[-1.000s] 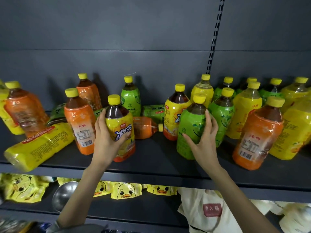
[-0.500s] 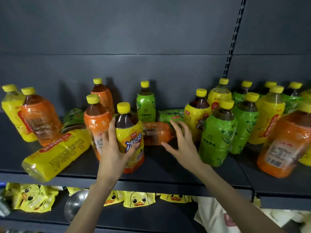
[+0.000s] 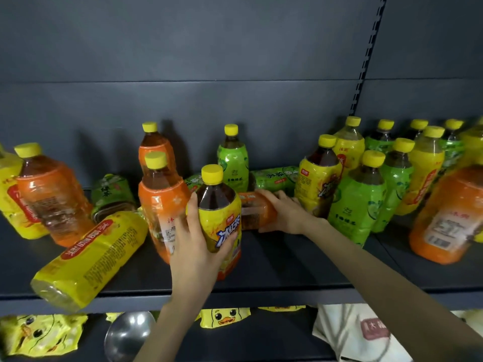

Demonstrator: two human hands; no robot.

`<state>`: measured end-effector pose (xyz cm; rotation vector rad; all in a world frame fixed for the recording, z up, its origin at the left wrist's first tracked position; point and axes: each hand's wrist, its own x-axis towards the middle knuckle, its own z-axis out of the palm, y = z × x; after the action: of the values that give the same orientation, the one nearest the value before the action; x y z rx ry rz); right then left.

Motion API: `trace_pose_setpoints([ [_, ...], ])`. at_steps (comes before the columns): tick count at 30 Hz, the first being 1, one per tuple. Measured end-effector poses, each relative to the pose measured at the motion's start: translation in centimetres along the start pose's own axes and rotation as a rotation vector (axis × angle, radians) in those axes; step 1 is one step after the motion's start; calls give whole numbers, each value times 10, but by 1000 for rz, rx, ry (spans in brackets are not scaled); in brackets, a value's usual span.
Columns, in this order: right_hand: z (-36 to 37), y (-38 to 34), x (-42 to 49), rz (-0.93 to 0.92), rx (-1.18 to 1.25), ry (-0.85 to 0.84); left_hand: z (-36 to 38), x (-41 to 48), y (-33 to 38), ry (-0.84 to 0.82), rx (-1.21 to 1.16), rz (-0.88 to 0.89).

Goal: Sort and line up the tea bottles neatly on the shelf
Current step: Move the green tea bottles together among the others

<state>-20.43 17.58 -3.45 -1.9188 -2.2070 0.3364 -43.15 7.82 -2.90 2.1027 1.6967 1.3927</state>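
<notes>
My left hand point(image 3: 194, 246) grips an upright yellow-labelled iced tea bottle point(image 3: 218, 212) near the front of the dark shelf point(image 3: 287, 270). Behind it lies an orange-labelled bottle point(image 3: 254, 211) on its side, and my right hand point(image 3: 286, 211) is closed over it. An upright orange bottle point(image 3: 162, 202) stands just left of my left hand. A yellow bottle point(image 3: 91, 259) lies tipped at the front left edge. Green bottles lie on their sides at the back point(image 3: 111, 195) point(image 3: 274, 178). Several upright green, yellow and orange bottles crowd the right side.
Another orange bottle point(image 3: 52, 202) and a yellow one point(image 3: 10, 197) stand at the far left. A large orange bottle point(image 3: 449, 218) stands front right. The lower shelf holds yellow duck-print packets point(image 3: 39, 333), a metal bowl point(image 3: 128, 335) and a white bag point(image 3: 366, 333).
My right hand left the upright green bottle, reached leftward and closed over the lying orange bottle. My left hand kept hold of the yellow iced tea bottle. The view shifted left.
</notes>
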Motion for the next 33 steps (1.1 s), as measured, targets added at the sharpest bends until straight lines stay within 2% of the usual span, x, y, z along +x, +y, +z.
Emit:
trace_pose_setpoints([
  [4, -6, 4, -12, -52, -84, -73, 2, 0, 1, -1, 20, -8],
  [7, -5, 11, -23, -105, 77, -82, 3, 1, 0, -3, 31, -6],
  [10, -5, 18, -34, -74, 318, 41, 4, 1, 1, -3, 25, -17],
  [17, 15, 18, -48, 64, 699, 316, 3, 0, 3, -2, 23, -35],
  [29, 4, 14, -42, 44, 1048, 527, 4, -1, 3, 2, 20, -42],
  [33, -16, 3, -33, -27, 1083, 602, 4, -1, 4, 5, 23, -52],
])
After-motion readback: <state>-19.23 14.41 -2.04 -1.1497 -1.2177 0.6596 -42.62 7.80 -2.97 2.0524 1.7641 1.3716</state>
